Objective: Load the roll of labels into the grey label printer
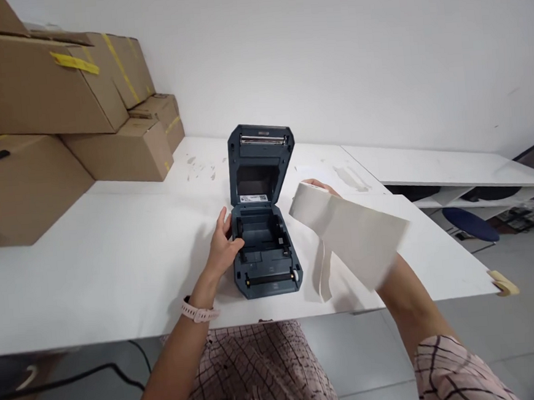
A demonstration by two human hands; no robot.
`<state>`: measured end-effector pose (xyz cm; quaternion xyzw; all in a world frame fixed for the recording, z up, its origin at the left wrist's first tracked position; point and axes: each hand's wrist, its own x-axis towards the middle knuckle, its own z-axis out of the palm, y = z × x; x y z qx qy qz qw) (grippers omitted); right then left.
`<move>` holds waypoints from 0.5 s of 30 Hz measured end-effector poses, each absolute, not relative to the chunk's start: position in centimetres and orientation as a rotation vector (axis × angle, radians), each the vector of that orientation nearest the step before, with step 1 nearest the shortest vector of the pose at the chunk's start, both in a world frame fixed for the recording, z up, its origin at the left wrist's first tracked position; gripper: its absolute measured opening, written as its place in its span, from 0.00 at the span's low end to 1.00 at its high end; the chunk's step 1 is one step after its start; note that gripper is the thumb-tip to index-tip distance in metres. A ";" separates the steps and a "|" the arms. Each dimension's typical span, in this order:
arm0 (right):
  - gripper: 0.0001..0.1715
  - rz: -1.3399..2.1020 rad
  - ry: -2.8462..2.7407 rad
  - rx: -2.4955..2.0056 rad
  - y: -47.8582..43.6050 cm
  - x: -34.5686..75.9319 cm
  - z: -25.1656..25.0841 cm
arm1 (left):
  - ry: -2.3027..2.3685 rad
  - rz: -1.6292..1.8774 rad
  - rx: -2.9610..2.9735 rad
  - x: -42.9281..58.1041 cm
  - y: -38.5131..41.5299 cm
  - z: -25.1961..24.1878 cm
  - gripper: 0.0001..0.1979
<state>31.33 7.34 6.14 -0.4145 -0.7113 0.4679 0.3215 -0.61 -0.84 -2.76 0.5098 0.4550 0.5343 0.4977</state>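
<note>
A dark blue-grey label printer [268, 286] stands on the white table with its lid [260, 148] raised, the inside bay facing up. My left hand [223, 245] grips the printer's left side, the thumb over its rim and the fingers along the outer wall. To the right of the printer, my right hand [324, 185] holds a roll of white labels [311, 202] above the table. Most of that hand is hidden behind the paper. A wide strip of the roll stretches toward my right forearm, and a narrower paper piece [323, 275] hangs below it.
Cardboard boxes [119, 144] with yellow tape are stacked at the left on the white table [115, 267]. A white wall rises behind. At the right are a low white shelf unit [453, 167], a dark blue stool [470, 224] and a yellowish piece [503, 282] at the table's corner.
</note>
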 end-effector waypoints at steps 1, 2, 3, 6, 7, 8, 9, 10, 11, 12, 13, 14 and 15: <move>0.31 1.247 -1.910 -1.018 6.9 30.0 7.4 | 1.105 1.294 1.226 -0.6 -0.8 -2.7 0.54; 0.31 1.256 -1.980 -0.971 6.6 28.5 8.6 | 1.109 1.292 1.217 -0.6 -0.8 -2.6 0.54; 0.33 1.243 -2.104 -0.945 6.3 26.8 9.8 | 1.111 1.286 1.206 -0.6 -0.8 -2.5 0.55; 0.38 1.043 -2.641 -0.967 5.8 21.3 12.5 | 1.108 1.269 1.184 -0.5 -0.8 -2.4 0.57; 0.38 0.940 -2.809 -1.012 5.7 19.6 12.9 | 1.105 1.271 1.185 -0.5 -0.8 -2.4 0.57; 0.38 0.832 -2.954 -1.064 5.7 18.1 13.0 | 1.104 1.274 1.188 -0.5 -0.8 -2.4 0.57; 0.38 0.729 -3.067 -1.110 5.6 16.9 12.9 | 1.102 1.280 1.192 -0.5 -0.8 -2.5 0.57; 0.38 0.644 -3.147 -1.146 5.7 16.0 12.7 | 1.097 1.285 1.197 -0.5 -0.8 -2.5 0.56; 0.38 0.587 -3.199 -1.171 5.8 15.3 12.3 | 1.090 1.289 1.200 -0.6 -0.9 -2.5 0.56; 0.39 0.565 -3.225 -1.182 6.1 15.0 11.8 | 1.085 1.291 1.202 -0.6 -0.9 -2.6 0.56; 0.40 0.576 -3.233 -1.185 6.3 14.8 11.2 | 1.082 1.290 1.204 -0.7 -0.9 -2.6 0.56; 0.42 0.612 -3.229 -1.182 6.6 14.9 10.6 | 1.080 1.289 1.206 -0.7 -0.9 -2.6 0.56; 0.43 0.664 -3.219 -1.172 6.8 15.2 10.0 | 1.082 1.286 1.208 -0.7 -0.9 -2.7 0.56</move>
